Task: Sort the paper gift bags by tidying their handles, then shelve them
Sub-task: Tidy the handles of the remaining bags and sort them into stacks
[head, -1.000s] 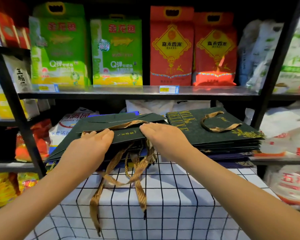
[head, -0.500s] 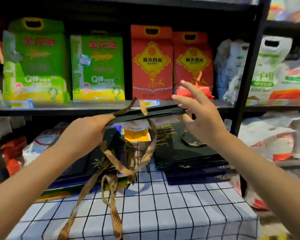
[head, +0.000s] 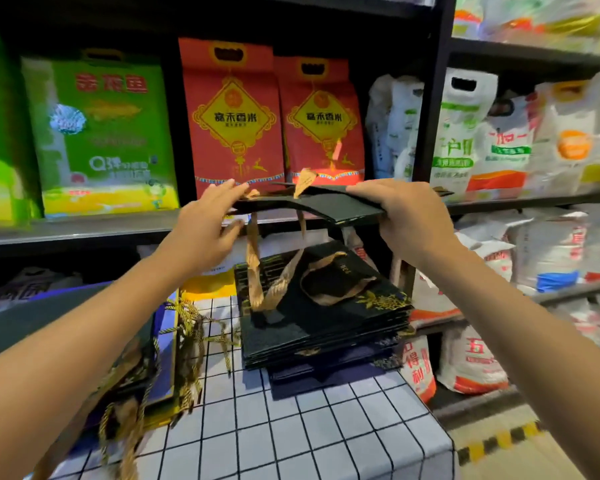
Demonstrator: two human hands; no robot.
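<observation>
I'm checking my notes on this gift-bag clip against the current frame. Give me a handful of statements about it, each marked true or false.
1. The right hand grips the lifted dark gift bag. True.
2. The lifted bag's gold ribbon handles are tucked flat inside it. False: they hang loose below it.
3. A stack of dark gift bags lies on the checked tablecloth under the lifted bag. True.
4. The two red rice bags lie on the tablecloth. False: they stand upright on the shelf behind.
5. The left hand rests on the stack. False: it is raised at the lifted bag's left edge.
</observation>
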